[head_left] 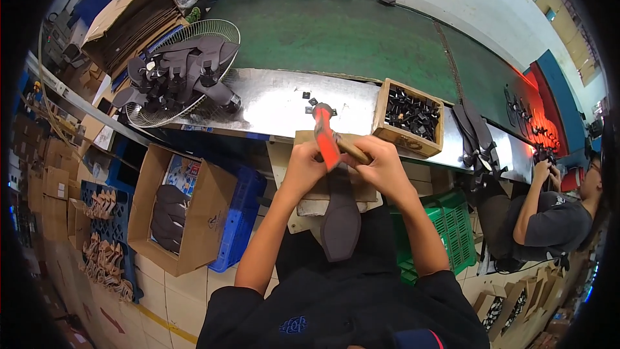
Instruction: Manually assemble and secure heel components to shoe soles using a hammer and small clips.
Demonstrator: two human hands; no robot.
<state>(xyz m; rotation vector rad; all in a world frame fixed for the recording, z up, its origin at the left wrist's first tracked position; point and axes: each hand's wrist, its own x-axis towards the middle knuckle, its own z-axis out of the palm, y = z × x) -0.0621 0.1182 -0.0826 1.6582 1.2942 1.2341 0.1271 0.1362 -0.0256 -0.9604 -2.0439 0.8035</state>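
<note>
Mid-frame, my right hand (pixel 380 163) is wrapped round the hammer (pixel 327 141) handle (pixel 352 149) — best spot, since it looks top-heavy. My left hand (pixel 305 165) curls — round what, I can't tell.

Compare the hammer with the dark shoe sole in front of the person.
Colour: the hammer has a bright red-orange head and a brownish handle, while the shoe sole is dark grey.
Shape: the hammer has a narrow head set across its handle; the sole is long and flat, with a broad near end.
Pose: the hammer is gripped by its handle in the right hand, while the sole's broad end points toward the person.
</note>
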